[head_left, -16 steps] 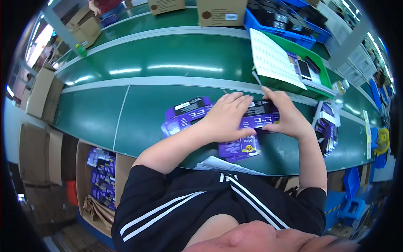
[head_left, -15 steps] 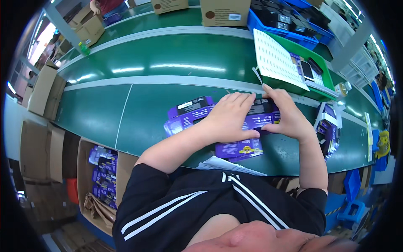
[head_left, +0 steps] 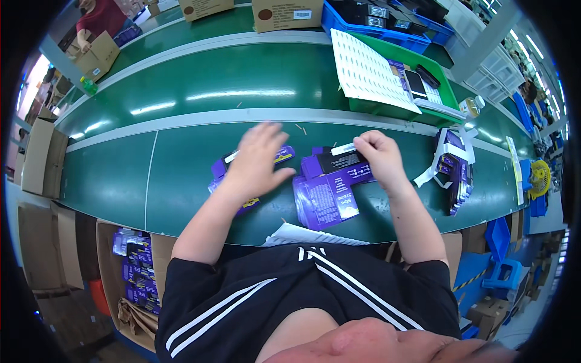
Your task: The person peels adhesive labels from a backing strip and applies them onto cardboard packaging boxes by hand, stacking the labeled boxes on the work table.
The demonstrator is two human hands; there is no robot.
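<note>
A flattened purple carton with a black panel (head_left: 327, 196) lies on the green bench in front of me. My right hand (head_left: 382, 160) is at its upper right, thumb and fingertips pinched on the end of a white label strip (head_left: 344, 149) that lies against the black panel. Whether the label is fully stuck down cannot be seen. My left hand (head_left: 257, 157), fingers outstretched, is over other flat purple cartons (head_left: 283, 153) on the left and partly hides them; touching or hovering cannot be told.
A green bin (head_left: 445, 91) holds a white label sheet (head_left: 369, 66) and a phone (head_left: 415, 83). Strapped purple cartons (head_left: 457, 160) lie right. White paper (head_left: 308, 235) lies at the near edge. An open cardboard box (head_left: 108, 260) with purple cartons stands lower left. A person (head_left: 101, 18) works far left.
My left hand has moved from the middle carton to the cartons on the left. The middle carton now shows a different face. My right fingers have come together on the label. The view has shifted.
</note>
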